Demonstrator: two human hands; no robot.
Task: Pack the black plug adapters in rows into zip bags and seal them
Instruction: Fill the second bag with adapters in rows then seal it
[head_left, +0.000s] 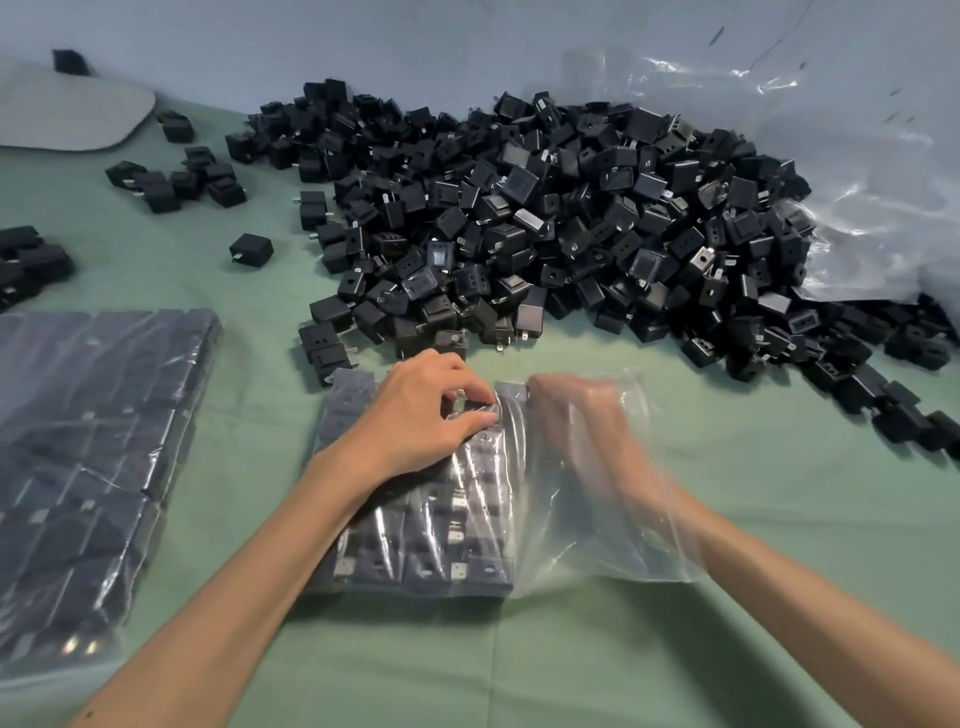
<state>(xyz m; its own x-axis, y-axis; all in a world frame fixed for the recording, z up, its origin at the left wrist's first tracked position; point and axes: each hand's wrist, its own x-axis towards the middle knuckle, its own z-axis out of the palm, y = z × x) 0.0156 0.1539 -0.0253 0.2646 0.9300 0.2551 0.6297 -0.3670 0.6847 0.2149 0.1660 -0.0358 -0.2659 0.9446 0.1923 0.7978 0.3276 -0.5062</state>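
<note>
We list first the green cloth (727, 519), which covers the whole work surface. On its far right half lies a loose pile of black plug adapters (545, 218), heaped without order and trailing off toward the right edge. Behind and beside the pile we note a crumpled clear plastic sheet (857, 171), with its lower edge touching the heap. At near left lies a filled bag (88, 457), flat on the cloth, with adapters in rows inside. At near centre is the zip bag (561, 551). Its left half holds packed rows of adapters (426, 540), its right half is clear, and it lies just in front of the pile. At far left we record a grey pad (67, 114). The left hand (421, 415) rests on top of the zip bag, fingers curled, pinching the plastic over the top row. The right hand (576, 415) is inside the bag, its fingertips at the top row. It is blurred, and we cannot tell whether it grasps anything. A small cluster of adapters (176, 176) lies at left rear, with one lone adapter (252, 249) between it and the pile.
</note>
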